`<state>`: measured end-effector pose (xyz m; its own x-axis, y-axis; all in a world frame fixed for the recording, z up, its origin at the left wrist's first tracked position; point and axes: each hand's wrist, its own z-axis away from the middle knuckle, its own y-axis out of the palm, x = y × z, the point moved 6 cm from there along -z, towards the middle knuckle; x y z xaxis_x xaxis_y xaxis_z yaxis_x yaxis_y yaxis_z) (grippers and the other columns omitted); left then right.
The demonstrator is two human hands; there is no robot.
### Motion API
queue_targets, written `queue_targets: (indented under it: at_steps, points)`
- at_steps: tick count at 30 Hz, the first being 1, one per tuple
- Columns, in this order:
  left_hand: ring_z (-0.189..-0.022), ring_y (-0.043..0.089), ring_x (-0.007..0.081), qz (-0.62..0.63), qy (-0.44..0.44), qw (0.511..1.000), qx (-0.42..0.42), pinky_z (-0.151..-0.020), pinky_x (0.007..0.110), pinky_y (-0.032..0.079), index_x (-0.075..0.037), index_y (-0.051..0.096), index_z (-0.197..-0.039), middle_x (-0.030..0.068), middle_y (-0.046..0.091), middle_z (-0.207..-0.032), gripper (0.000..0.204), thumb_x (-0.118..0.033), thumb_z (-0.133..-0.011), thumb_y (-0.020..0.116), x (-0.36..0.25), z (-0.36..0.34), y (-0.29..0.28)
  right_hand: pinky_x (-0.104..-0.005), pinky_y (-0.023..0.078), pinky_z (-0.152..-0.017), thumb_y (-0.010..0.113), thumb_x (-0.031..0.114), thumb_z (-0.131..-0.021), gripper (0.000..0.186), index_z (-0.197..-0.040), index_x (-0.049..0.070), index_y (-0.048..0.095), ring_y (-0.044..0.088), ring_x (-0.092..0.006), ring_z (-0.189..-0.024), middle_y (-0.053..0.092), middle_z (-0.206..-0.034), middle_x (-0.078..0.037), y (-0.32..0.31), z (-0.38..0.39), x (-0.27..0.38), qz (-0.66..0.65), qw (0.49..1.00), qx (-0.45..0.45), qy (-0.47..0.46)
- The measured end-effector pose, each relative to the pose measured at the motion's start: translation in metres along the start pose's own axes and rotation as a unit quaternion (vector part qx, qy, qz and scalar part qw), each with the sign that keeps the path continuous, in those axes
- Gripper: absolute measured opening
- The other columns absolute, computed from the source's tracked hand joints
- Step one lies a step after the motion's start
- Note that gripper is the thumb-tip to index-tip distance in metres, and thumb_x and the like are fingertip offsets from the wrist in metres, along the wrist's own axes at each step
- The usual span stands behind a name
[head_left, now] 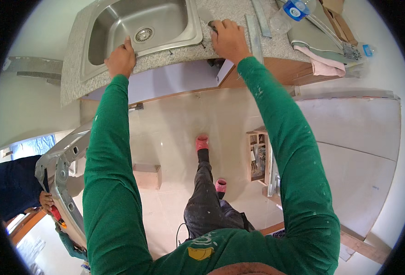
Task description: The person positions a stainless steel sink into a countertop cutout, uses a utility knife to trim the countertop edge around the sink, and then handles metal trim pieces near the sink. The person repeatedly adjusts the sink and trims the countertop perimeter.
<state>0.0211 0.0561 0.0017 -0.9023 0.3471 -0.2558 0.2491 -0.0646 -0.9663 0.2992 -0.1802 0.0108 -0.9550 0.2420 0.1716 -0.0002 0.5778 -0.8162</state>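
Observation:
A steel sink (170, 43) sits in a speckled stone countertop (74, 73) at the top of the view. My left hand (121, 59) grips the sink's front rim, fingers curled over it and thumb pointing up. My right hand (229, 40) is on the counter just right of the sink, its fingers closed around a small dark object (212, 26) that I cannot identify. Small dark fittings (170, 52) show along the front rim. Metal strips (253, 36) lie beside my right hand. Below the counter is an open cabinet (175, 80).
A water bottle (280, 18), pink cloth (326, 66) and cardboard (342, 27) are at upper right. A wooden box (258, 156), large board (358, 174) and block (147, 176) rest lower. At left, a co-worker's hand (45, 200) holds a red tool near a metal piece (65, 169).

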Motion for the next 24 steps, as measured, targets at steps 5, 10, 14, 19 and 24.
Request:
queue_targets:
  at_steps: [5, 10, 14, 19, 24]
  points:
    - [-0.118, 0.068, 0.0392, -0.017, 0.001, 0.999, -0.034, -0.112, 0.061, 0.034, -0.011, 0.078, -0.121, 0.0205, 0.075, -0.118, 0.074, -0.061, -0.108, 0.025, -0.004, -0.006, -0.004, -0.0547, 0.047, -0.087, 0.061, 0.029, -0.099, 0.028, -0.124, 0.018, 0.067, 0.063, -0.0378, -0.103, 0.067, -0.109, -0.013, -0.006, -0.017, -0.029, 0.024, 0.999, -0.022, 0.005]
    - [-0.117, 0.068, 0.0399, -0.02, 0.007, 1.0, -0.02, -0.11, 0.061, 0.036, -0.011, 0.077, -0.123, 0.0203, 0.075, -0.118, 0.075, -0.062, -0.108, 0.025, 0.001, -0.003, 0.003, -0.0527, 0.049, -0.083, 0.066, 0.024, -0.095, 0.024, -0.118, 0.015, 0.068, 0.063, -0.0379, -0.099, 0.066, -0.105, -0.014, -0.001, -0.011, -0.029, -0.031, 0.999, -0.034, 0.008]
    - [-0.117, 0.068, 0.0398, -0.025, 0.001, 0.999, -0.022, -0.108, 0.06, 0.038, -0.011, 0.078, -0.122, 0.0205, 0.075, -0.119, 0.075, -0.062, -0.108, 0.025, 0.0, -0.007, 0.004, -0.0505, 0.049, -0.08, 0.07, 0.017, -0.089, 0.022, -0.109, 0.01, 0.066, 0.062, -0.0372, -0.096, 0.064, -0.1, -0.015, 0.008, -0.002, -0.003, -0.042, 0.993, -0.099, 0.048]
    - [-0.116, 0.069, 0.0399, -0.017, 0.0, 1.0, -0.025, -0.109, 0.059, 0.037, -0.01, 0.078, -0.12, 0.0208, 0.076, -0.117, 0.076, -0.062, -0.108, 0.025, -0.004, -0.005, 0.0, -0.0526, 0.047, -0.079, 0.071, 0.016, -0.084, 0.023, -0.104, 0.008, 0.065, 0.061, -0.0388, -0.092, 0.061, -0.098, -0.017, 0.01, 0.001, 0.032, 0.015, 0.981, -0.152, 0.116]
    - [-0.115, 0.069, 0.0404, -0.026, 0.004, 0.999, -0.024, -0.108, 0.059, 0.038, -0.008, 0.079, -0.116, 0.0208, 0.076, -0.114, 0.075, -0.06, -0.109, 0.025, -0.004, -0.002, -0.002, -0.0535, 0.046, -0.083, 0.071, 0.016, -0.085, 0.023, -0.106, 0.008, 0.066, 0.06, -0.0381, -0.098, 0.06, -0.103, -0.017, 0.01, -0.001, 0.035, -0.015, 0.979, -0.119, 0.166]
